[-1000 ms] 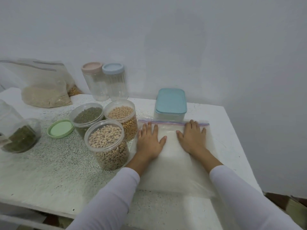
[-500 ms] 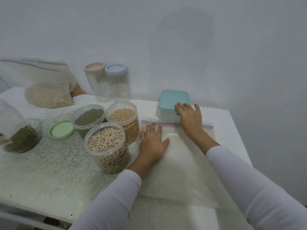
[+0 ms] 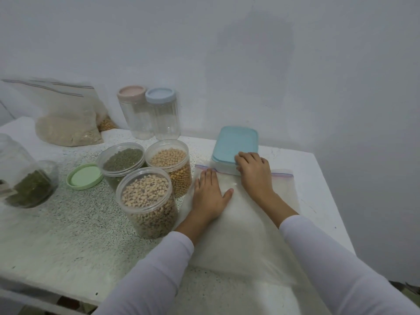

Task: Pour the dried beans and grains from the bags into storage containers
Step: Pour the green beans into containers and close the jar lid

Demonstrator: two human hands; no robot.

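Observation:
A flat clear zip bag point(image 3: 245, 235) holding a thin layer of white grain lies on the right side of the table point(image 3: 56, 242). My left hand point(image 3: 209, 194) rests flat on it, fingers spread. My right hand point(image 3: 254, 176) reaches past the bag's zip strip, its fingers curled over the near edge of a rectangular box with a teal lid point(image 3: 236, 142). To the left stand three lidless jars: black-eyed peas point(image 3: 145, 196), soybeans point(image 3: 169, 160) and green mung beans point(image 3: 122, 159).
A green lid point(image 3: 84, 176) lies left of the jars. Two empty jars, pink-lidded point(image 3: 134, 114) and blue-lidded point(image 3: 164, 117), stand by the wall. A bag of pale grain point(image 3: 66, 128) leans at the back left. A bag with green beans point(image 3: 29, 189) sits at the left edge.
My right hand left the bag, moved forward to the teal-lidded box and curled its fingers over the near edge. My left hand stayed flat on the bag.

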